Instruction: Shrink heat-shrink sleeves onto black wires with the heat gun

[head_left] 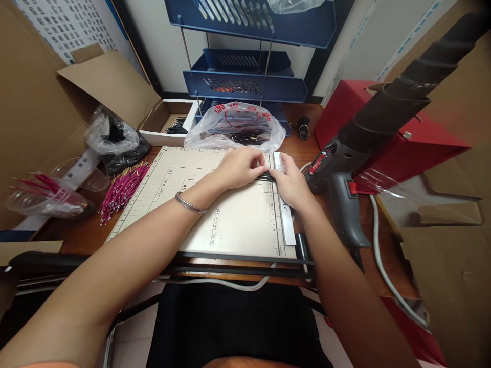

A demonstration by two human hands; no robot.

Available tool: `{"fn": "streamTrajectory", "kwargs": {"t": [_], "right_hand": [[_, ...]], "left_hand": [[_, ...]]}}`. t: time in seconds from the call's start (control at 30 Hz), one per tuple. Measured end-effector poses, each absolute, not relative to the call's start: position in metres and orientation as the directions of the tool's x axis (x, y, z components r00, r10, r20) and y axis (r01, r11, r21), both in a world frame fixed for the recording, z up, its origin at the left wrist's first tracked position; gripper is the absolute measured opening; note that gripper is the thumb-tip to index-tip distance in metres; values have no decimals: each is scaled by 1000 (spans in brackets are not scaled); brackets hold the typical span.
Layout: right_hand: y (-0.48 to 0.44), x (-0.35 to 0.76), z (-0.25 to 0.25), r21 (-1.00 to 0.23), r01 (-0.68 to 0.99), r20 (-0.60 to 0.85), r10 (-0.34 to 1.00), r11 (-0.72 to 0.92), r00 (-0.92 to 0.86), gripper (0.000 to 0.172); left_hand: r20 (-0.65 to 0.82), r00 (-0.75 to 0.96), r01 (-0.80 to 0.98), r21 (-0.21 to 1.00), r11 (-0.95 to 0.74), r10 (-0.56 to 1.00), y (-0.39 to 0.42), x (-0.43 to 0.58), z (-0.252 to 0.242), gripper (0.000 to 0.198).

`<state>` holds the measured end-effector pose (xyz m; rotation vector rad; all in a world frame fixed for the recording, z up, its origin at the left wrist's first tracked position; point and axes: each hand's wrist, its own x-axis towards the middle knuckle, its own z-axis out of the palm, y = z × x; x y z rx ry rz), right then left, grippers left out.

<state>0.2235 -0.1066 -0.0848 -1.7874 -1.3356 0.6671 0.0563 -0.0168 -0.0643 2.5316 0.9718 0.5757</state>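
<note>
A cream paper trimmer board (pixel 241 225) with printed size lines lies before me. Over its right side, my left hand (pixel 242 167) pinches a small bunch of thin black wires (pixel 265 177), thumb and fingertips closed. My right hand (pixel 292 183) is closed at the bunch's other end, its thumb pressing near the white strip (pixel 287 225) along the board's right edge. Both hands nearly meet there. The fingers partly cover the bunch, so its full length is hidden.
Behind the board sits a clear plastic bag (pixel 233 125) of black wires, below a blue tiered rack (pixel 245 84). Magenta wires (pixel 125 194) lie left, beside a plastic cup (pixel 57 197). On the right stand a heat gun (pixel 341 179) and a red box (pixel 433 138).
</note>
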Motion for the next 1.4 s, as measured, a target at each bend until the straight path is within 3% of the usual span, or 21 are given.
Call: {"fn": "streamTrajectory", "kwargs": {"t": [0.27, 0.7, 0.9, 1.4], "right_hand": [[-104, 224, -97, -874, 475, 66, 942, -104, 329, 77], [-104, 225, -97, -889, 455, 102, 945, -54, 312, 59], [-103, 227, -102, -914, 405, 133, 956, 17, 260, 72], [-100, 227, -102, -890, 453, 102, 944, -54, 314, 64]], "left_hand": [[274, 729, 470, 466, -750, 627, -10, 47, -66, 17], [274, 744, 457, 457, -763, 609, -10, 45, -66, 19], [272, 752, 446, 460, -768, 600, -11, 43, -64, 19], [271, 770, 415, 475, -776, 577, -10, 40, -64, 19]]}}
